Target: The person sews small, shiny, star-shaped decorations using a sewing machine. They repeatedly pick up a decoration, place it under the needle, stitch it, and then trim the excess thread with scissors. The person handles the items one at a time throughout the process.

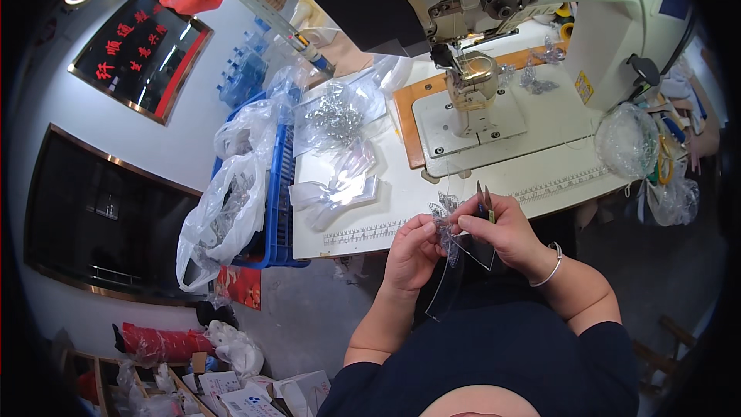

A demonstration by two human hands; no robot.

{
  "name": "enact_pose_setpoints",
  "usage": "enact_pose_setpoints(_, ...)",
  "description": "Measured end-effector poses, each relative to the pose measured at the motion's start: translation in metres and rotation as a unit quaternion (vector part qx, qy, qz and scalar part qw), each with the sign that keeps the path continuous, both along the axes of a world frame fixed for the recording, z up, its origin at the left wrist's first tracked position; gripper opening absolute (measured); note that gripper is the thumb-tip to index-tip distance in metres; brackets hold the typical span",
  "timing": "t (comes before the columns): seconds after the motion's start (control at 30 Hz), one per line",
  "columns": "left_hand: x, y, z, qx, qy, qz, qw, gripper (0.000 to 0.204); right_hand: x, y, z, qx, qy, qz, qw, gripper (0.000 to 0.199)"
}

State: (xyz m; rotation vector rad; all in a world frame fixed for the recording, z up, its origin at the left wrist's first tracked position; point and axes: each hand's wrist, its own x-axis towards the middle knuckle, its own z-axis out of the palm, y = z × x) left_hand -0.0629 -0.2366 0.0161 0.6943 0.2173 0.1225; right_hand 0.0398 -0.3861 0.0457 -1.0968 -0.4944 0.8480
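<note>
Head view.

Risk: the points of the thread snips [484,202] stand upright just beside the fingers that hold the work. A slip of the blades could nick a fingertip or cut the clear plastic instead of a loose thread, it is judged. The thin piece is held in the air, not laid on the sewing table [463,185], so it could twist or drop if either pinch slackens.

Left hand [411,251]: thumb and forefinger pressed together on the left edge of the clear plastic piece with a beaded trim [448,224]. Nothing else is held.

Right hand [505,232]: fingers closed; the same piece is pinched at its right side and the snips are gripped in the same hand, blades up.

Position of the piece: between both hands, in front of the table's near edge, with its lower clear part hanging toward the lap.

Nearby: sewing machine [494,23], bag of metal fittings [336,116], blue crate [279,185].
</note>
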Motion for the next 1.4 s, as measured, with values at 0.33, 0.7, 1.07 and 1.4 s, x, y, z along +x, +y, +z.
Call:
enact_pose_setpoints(0.33,-0.001,-0.001,-0.002,-0.023,-0.018,0.006,1.000,0.017,0.000,-0.001,0.001,-0.012,-0.012,-0.002,1.000,0.011)
enact_pose_setpoints(0.7,0.003,-0.010,-0.027,-0.116,-0.044,-0.077,0.989,0.066,0.006,-0.005,-0.019,0.081,0.089,0.030,0.992,0.012)
enact_pose_setpoints(1.07,0.018,-0.013,-0.004,0.138,-0.033,0.090,0.986,0.036,0.017,-0.012,-0.023,0.010,0.027,-0.061,0.998,0.018)
enact_pose_setpoints(1.4,0.016,-0.012,-0.002,0.076,0.005,0.068,0.995,0.026,0.018,-0.009,-0.026,-0.020,0.027,-0.062,0.997,0.014)
